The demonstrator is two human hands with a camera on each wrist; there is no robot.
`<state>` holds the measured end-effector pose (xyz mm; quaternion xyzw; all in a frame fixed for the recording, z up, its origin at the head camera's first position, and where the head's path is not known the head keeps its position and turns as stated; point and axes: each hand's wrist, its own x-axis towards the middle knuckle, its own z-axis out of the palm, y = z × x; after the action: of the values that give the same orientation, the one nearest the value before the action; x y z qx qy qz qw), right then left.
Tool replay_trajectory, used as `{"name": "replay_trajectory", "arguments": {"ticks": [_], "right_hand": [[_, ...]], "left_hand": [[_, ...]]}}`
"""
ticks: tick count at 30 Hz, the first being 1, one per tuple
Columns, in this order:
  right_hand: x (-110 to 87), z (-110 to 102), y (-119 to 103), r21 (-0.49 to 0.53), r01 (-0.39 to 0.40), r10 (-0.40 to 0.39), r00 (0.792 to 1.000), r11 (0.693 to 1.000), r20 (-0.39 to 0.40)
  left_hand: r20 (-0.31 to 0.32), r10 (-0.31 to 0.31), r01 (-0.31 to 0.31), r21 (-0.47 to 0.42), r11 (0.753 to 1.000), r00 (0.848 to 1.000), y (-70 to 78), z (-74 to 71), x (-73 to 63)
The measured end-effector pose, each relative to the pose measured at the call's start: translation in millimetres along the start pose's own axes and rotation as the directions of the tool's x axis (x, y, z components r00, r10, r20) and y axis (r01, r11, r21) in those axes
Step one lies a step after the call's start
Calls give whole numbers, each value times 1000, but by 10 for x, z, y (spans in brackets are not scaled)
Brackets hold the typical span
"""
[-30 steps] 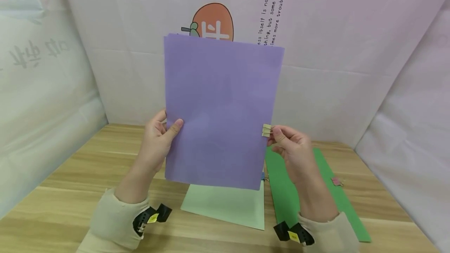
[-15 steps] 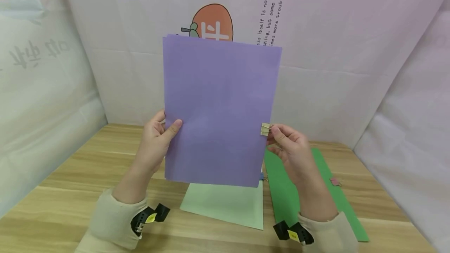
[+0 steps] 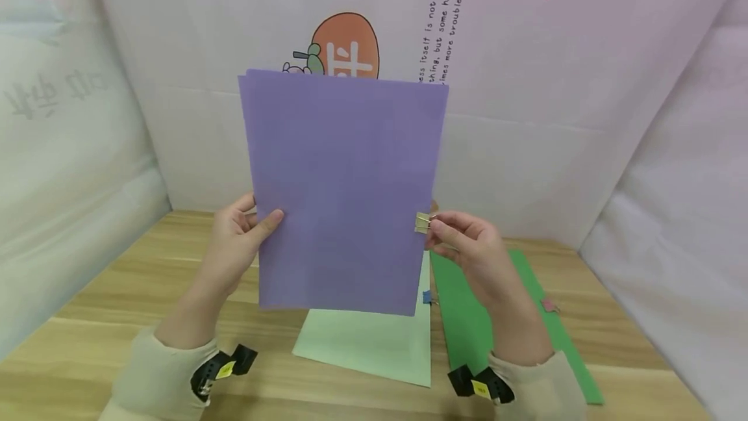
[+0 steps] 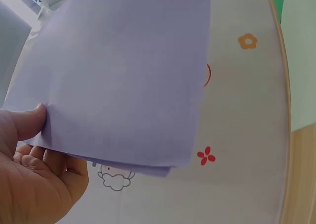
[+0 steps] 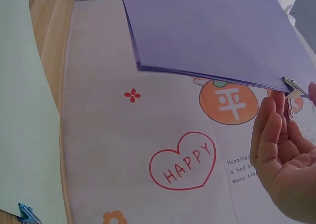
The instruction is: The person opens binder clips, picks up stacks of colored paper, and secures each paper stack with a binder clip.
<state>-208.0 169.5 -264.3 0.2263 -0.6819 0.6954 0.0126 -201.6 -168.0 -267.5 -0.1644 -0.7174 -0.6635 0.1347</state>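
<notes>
A stack of purple paper sheets (image 3: 345, 180) is held upright above the table in the head view. My left hand (image 3: 236, 245) pinches its left edge, thumb in front and fingers behind. On the right edge sits a pale yellow binder clip (image 3: 422, 222), its jaws over the sheets. My right hand (image 3: 467, 245) pinches the clip's wire handles between thumb and fingers. In the right wrist view the clip (image 5: 292, 88) bites the edge of the stack. The sheets are slightly fanned at the top left corner.
Below, pale green paper (image 3: 368, 346) lies on the wooden table (image 3: 117, 317), with a blue binder clip (image 3: 427, 297) on its right edge. Right of it lies green paper (image 3: 473, 323) with a pink binder clip (image 3: 548, 305). A printed white cloth (image 3: 526, 70) hangs behind.
The purple stack and both hands have shifted left and slightly down in the head view, as has the background a little. More of the blue clip shows. Both hands keep their hold.
</notes>
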Motion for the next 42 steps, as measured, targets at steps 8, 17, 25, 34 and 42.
{"name": "replay_trajectory", "arguments": {"ticks": [8, 17, 25, 34, 42], "right_hand": [[223, 109, 7, -135, -65, 68, 997, 989, 21], [454, 322, 21, -212, -182, 200, 977, 960, 68], [680, 565, 127, -187, -258, 281, 953, 948, 112], [840, 843, 381, -153, -354, 373, 921, 922, 112], [927, 998, 623, -153, -422, 437, 895, 894, 84]], "left_hand": [[-36, -30, 35, 134, 990, 999, 81, -255, -3], [-49, -101, 111, 308, 945, 994, 107, -563, 64], [-34, -169, 165, 460, 872, 985, 71, -831, 160], [-50, -294, 278, 507, 816, 955, -196, -1081, 204], [-50, -341, 309, 555, 772, 939, -345, -1230, 256]]}}
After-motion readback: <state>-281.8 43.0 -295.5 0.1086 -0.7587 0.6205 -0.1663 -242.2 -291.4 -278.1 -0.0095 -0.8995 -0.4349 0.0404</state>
